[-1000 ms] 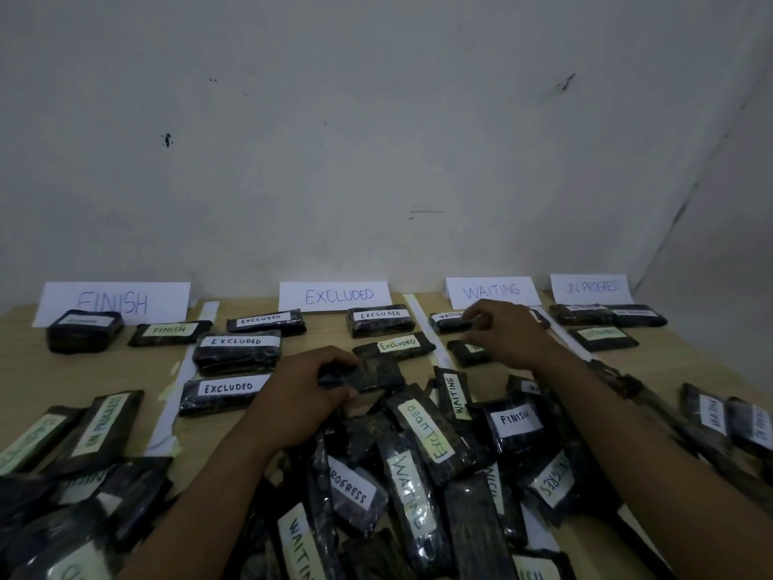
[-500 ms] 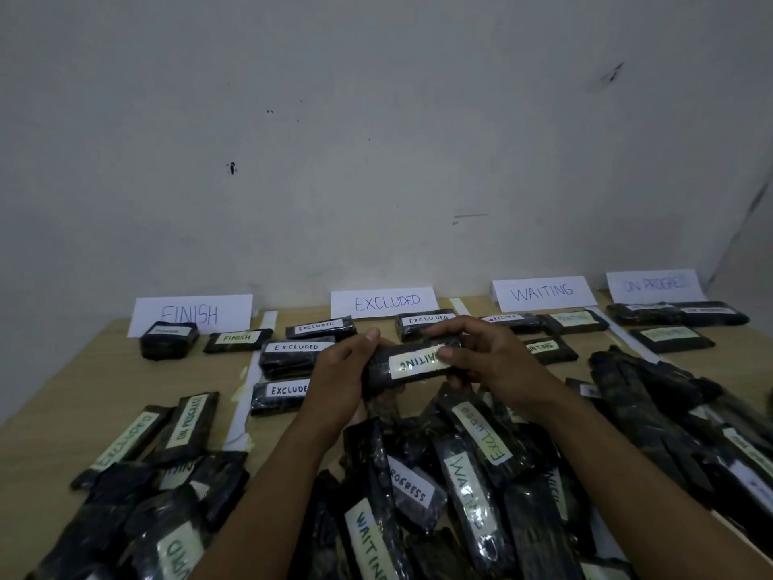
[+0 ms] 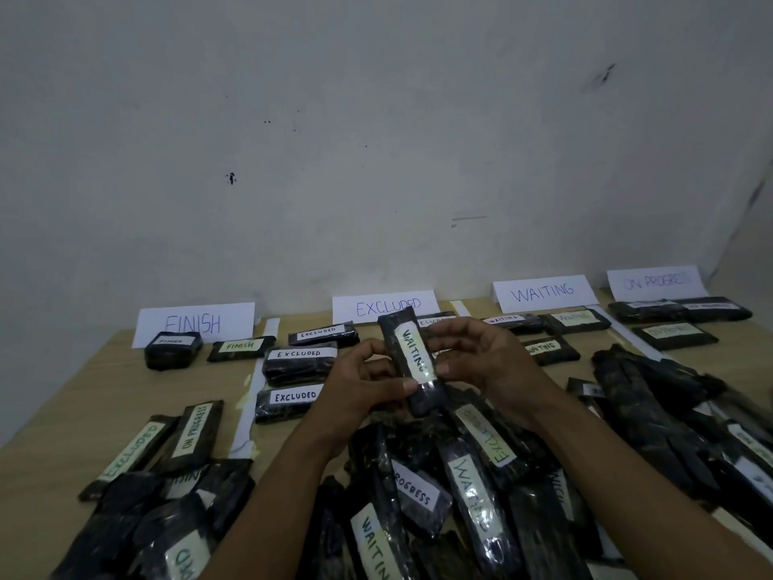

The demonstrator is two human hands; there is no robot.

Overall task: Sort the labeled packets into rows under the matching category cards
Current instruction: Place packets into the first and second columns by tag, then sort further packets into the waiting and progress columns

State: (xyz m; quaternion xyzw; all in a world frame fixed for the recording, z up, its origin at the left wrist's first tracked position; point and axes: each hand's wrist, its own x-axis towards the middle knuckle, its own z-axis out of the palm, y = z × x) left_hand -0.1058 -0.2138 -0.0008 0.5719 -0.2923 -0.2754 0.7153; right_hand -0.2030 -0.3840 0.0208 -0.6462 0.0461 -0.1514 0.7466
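The left hand point(image 3: 362, 389) pinches the lower end of the WAITING packet point(image 3: 413, 357), held nearly upright in the air just in front of the EXCLUDED card point(image 3: 376, 307), the right hand point(image 3: 491, 362) curls its fingers round the packet's other edge, and the WAITING card point(image 3: 543, 293) stands right of the EXCLUDED card.

- One view only: a head-worn wide-angle camera, standing at the near side of the worktop point(image 3: 104, 391).
- It faces forward and slightly down, toward the wall point(image 3: 376, 119) behind the worktop.
- The wall fills the upper half of the frame and the worktop the lower half.
- Close range: both forearms enter from the bottom edge, and the left hand point(image 3: 364, 391) and right hand point(image 3: 489, 362) meet on a packet point(image 3: 414, 357) near frame centre.
- The cards point(image 3: 385, 307) at the far edge are readable; the right edge is blurred.
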